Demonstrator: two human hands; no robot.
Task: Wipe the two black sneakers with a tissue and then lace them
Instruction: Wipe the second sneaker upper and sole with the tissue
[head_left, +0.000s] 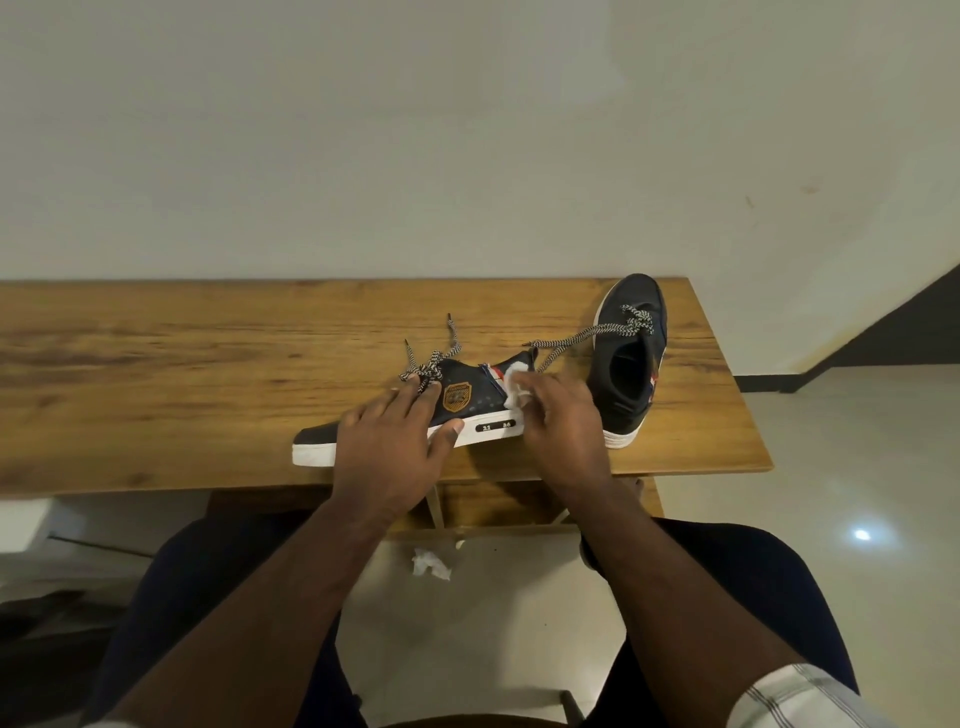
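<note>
**Wiping the first shoe, lacing yet to come**

At the centre of the frame a black low-top sneaker with a white sole and an orange badge (457, 410) lies side-on near the front edge of the long brown wooden desk (182, 374). The person's left hand (387, 447) presses it down with fingers fairly straight across the upper and the thumb against the white sole, gripping nothing. The right hand (563, 421) has its fingers curled round a crumpled white tissue (514, 387), pushed against the heel side of that shoe.

The second black sneaker (631, 364) sits to the right of the frame, toe pointing away, just beside the right hand. Its black-and-white chequered lace (597, 332) trails loose over the desk; the nearer shoe's lace ends also lie untied.

On the pale floor at lower centre lies another crumpled white tissue (431, 564).

I judge the task is in its early half: wiping is under way on the near shoe, whether the far one is clean I cannot tell, and both look to need lacing.
</note>
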